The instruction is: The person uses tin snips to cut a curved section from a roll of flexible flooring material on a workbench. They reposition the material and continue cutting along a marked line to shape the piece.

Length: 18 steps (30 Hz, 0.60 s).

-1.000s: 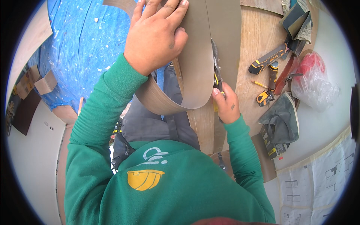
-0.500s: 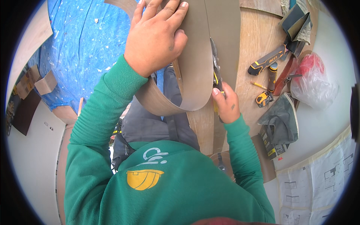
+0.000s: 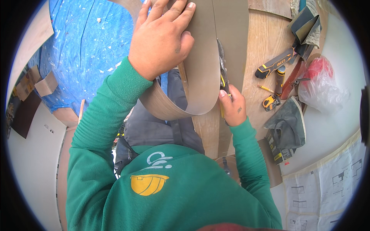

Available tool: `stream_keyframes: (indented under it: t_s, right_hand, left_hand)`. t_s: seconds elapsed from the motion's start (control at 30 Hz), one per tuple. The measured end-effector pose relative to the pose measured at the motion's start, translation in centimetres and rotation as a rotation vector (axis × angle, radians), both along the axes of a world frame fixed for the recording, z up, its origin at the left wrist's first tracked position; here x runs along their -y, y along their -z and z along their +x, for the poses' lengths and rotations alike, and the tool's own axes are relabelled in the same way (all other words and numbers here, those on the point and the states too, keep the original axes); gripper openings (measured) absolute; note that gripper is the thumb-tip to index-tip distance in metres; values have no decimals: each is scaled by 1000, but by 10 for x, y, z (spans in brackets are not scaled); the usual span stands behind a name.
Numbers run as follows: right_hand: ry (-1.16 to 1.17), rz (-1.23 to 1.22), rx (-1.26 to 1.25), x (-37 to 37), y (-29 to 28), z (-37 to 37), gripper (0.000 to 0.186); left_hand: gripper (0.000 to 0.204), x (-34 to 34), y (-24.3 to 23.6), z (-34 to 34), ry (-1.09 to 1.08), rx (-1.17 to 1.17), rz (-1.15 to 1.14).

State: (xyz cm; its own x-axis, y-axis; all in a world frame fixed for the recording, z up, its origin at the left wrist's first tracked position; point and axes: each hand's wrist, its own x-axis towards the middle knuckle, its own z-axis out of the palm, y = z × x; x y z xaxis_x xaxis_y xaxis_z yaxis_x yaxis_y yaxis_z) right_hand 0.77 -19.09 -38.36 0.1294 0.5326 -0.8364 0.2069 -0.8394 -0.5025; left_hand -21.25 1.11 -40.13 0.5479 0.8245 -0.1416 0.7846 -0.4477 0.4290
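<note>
A thin grey-brown laminate strip (image 3: 202,73) curls up and back on itself toward my lap, its cut edge beside a flat sheet (image 3: 233,34) of the same colour. My left hand (image 3: 162,38) lies on the strip with fingers spread, pressing it down. At the strip's right edge, my right hand (image 3: 232,106) is closed around tin snips (image 3: 222,63) with yellow and dark handles. Their blades point away from me along the line between strip and sheet. I cannot tell how far the jaws are apart, and the strip hides part of them.
On the wooden board (image 3: 262,34) at right lie a cordless multi-tool (image 3: 275,63), a pencil (image 3: 266,89) and a yellow tape measure (image 3: 271,102). Beyond them sit a plastic bag (image 3: 322,84) and a grey pouch (image 3: 287,123). A blue tarp (image 3: 88,38) covers the left floor, near cardboard boxes (image 3: 47,82).
</note>
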Motion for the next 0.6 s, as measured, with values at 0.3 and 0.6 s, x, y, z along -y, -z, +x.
stream_keyframes:
  t_s: [0.3,0.6]
  right_hand:
    - [-40,133,-1,-2,7,0,42]
    - [12,57,-9,-1,7,1,40]
  left_hand:
    - [62,0,-1,0,-2,1,-14]
    - [63,1,1,0,12,-16,11]
